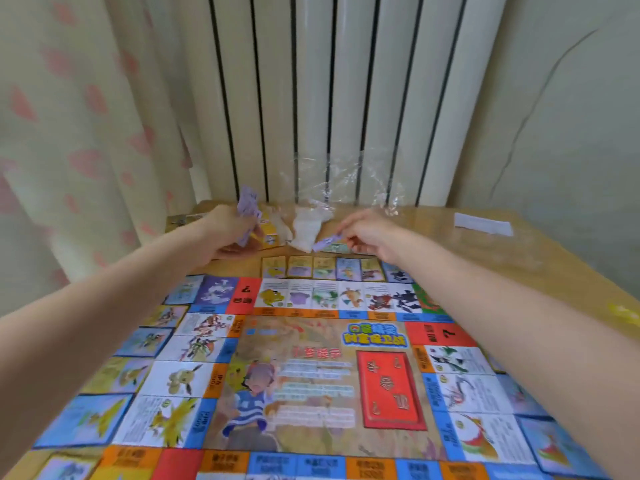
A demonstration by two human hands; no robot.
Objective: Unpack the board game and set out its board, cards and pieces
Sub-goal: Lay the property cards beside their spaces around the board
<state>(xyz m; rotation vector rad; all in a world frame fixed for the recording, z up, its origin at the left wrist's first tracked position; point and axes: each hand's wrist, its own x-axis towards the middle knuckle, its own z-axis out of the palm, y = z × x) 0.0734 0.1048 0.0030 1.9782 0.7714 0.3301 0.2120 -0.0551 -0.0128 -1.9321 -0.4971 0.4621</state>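
Observation:
The colourful game board [311, 375] lies unfolded on the wooden table. Picture cards line its edges, with a row of several cards [322, 267] along the far side. My left hand [228, 233] grips a bundle of purple paper notes [248, 206] beyond the board's far left corner. My right hand [367, 233] pinches a single purple note [325, 242] just right of a pale paper stack [304, 226]. A small yellow box [269, 233] sits between the hands.
A clear plastic wrapper [349, 181] lies against the white radiator at the table's back. A white paper strip [483, 224] lies at the far right. A yellow piece [623, 313] sits near the right edge. Curtains hang at left.

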